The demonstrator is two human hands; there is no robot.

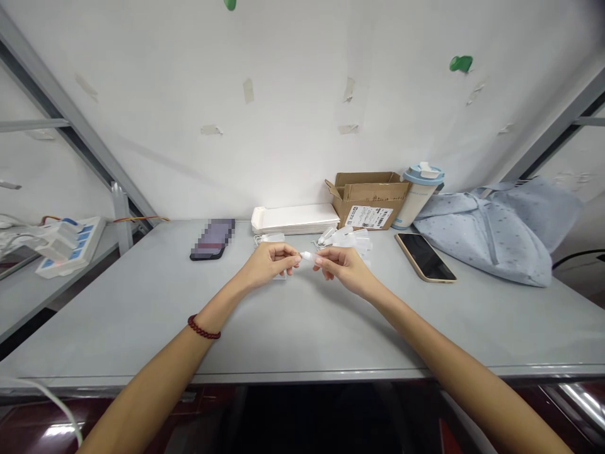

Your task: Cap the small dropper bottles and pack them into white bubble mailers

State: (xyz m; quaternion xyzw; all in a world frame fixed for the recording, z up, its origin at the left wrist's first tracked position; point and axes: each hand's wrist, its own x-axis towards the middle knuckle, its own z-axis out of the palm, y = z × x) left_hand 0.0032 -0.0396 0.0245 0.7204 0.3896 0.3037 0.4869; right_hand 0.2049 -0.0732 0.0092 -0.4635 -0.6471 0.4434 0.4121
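Note:
Both my hands meet above the middle of the grey table (293, 328). My left hand (270, 263), with a red bead bracelet on its wrist, pinches one end of a small white part (306, 256). My right hand (341, 266) pinches the other end of the same part. Just behind my hands lies a heap of small clear plastic bags with white pieces (347, 238). A small white item (271, 238) with a thin cable lies behind my left hand.
A flat white box (295, 218), an open cardboard box (367, 198) and a lidded cup (416, 195) stand by the wall. A phone (425, 256) and a blue cloth bag (491, 230) lie at the right, a dark phone (213, 239) at the left, a power strip (70, 243) beyond.

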